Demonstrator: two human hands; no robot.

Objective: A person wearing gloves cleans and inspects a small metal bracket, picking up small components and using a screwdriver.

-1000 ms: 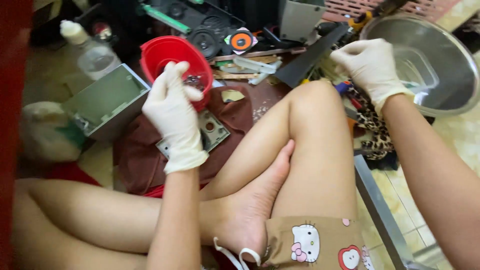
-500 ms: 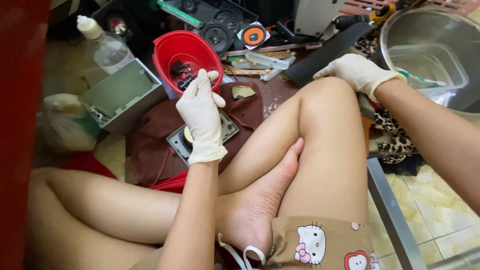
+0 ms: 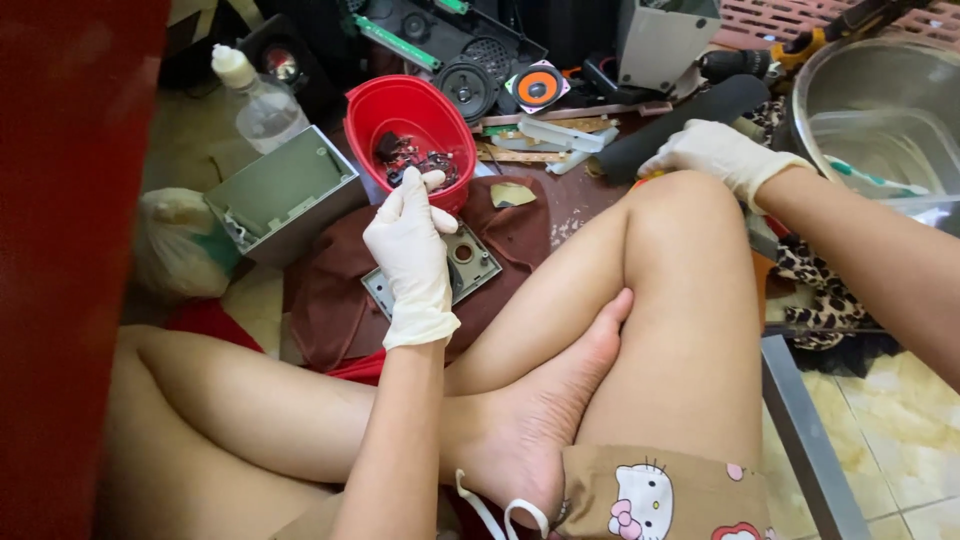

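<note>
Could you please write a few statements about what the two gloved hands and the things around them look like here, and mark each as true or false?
1. Both hands wear pale gloves. True: the left hand and the right hand are both gloved.
2. The left hand is at the rim of a blue bowl. False: the bowl is red.
3. The red bowl holds small dark parts. True.
4. The right hand is inside the large metal basin. False: it rests by the raised knee, outside the basin.
5. A square metal plate lies on a dark brown cloth beneath the left hand. True.
</note>
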